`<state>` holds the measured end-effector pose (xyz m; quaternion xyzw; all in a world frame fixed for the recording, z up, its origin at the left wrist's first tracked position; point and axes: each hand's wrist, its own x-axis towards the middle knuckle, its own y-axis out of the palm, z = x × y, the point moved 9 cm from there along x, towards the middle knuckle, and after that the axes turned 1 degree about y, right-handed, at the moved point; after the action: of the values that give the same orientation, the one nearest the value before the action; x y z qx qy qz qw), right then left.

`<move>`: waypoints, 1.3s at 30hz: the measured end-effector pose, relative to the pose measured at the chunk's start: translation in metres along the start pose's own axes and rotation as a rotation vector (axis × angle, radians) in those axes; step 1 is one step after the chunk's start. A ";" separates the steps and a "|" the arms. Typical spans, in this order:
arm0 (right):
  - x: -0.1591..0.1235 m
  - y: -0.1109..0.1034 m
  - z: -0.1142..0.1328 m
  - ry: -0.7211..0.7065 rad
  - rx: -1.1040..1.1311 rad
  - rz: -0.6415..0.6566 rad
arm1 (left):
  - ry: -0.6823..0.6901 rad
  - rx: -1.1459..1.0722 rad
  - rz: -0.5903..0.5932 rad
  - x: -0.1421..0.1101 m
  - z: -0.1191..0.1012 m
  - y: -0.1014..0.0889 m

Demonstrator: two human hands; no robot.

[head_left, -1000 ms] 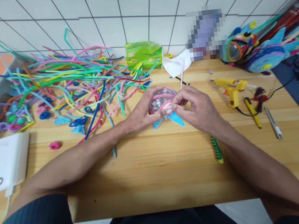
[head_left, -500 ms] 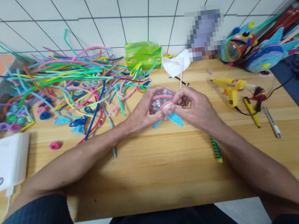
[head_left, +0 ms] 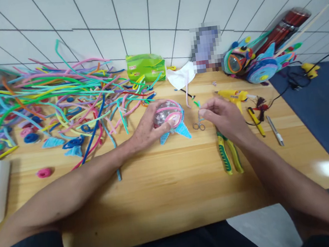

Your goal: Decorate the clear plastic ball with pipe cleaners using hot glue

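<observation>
My left hand point(head_left: 147, 127) grips a clear plastic ball point(head_left: 163, 116) banded with pink pipe cleaner, its thumb pressed on the pink ring at the front. Light-blue pipe-cleaner fins point(head_left: 182, 131) stick out below the ball. Apart from it, on the right, my right hand point(head_left: 221, 115) has its thumb and fingers drawn together; anything between them is too small to make out. Small scissors point(head_left: 199, 126) are right beside those fingertips, their upper part partly hidden. Below the right hand lie green-and-yellow pliers point(head_left: 224, 156), their head covered by the hand.
A heap of coloured pipe cleaners point(head_left: 59, 88) spreads over the left side. Behind are a green tissue pack point(head_left: 146, 68) and white paper point(head_left: 180, 77). On the right lie a yellow glue gun point(head_left: 232, 95), a yellow pen-like tool point(head_left: 256, 121), a utility knife point(head_left: 274, 130) and pipe-cleaner figures point(head_left: 261, 69).
My right hand has left the ball and moved right, uncovering the scissors and more of the pliers. My left hand keeps hold of the ball. The view has turned right.
</observation>
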<state>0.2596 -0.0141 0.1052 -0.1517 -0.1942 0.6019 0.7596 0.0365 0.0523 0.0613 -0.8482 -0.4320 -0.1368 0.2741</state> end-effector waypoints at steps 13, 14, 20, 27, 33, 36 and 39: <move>-0.026 -0.001 -0.012 -0.027 -0.080 0.001 | 0.057 0.051 0.008 0.001 -0.009 0.000; -0.025 0.002 -0.006 -0.059 -0.100 -0.001 | 0.053 0.052 0.017 0.001 -0.009 0.000; -0.012 0.028 0.039 -0.331 -0.204 -0.001 | 0.088 0.125 0.060 0.010 -0.006 -0.001; 0.014 0.050 0.031 -0.241 -0.054 0.149 | -0.041 0.005 0.141 0.016 -0.002 0.000; 0.034 0.062 0.017 -0.096 -0.004 0.361 | 0.080 0.000 0.171 0.024 -0.005 -0.003; 0.038 0.059 0.011 -0.010 -0.008 0.398 | 0.133 0.072 0.135 0.027 -0.002 -0.005; 0.035 0.054 0.004 0.053 -0.004 0.410 | 0.123 0.117 0.055 0.026 0.001 -0.010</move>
<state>0.2185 0.0323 0.0871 -0.2053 -0.1404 0.7394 0.6256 0.0439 0.0745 0.0757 -0.8324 -0.3981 -0.1554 0.3528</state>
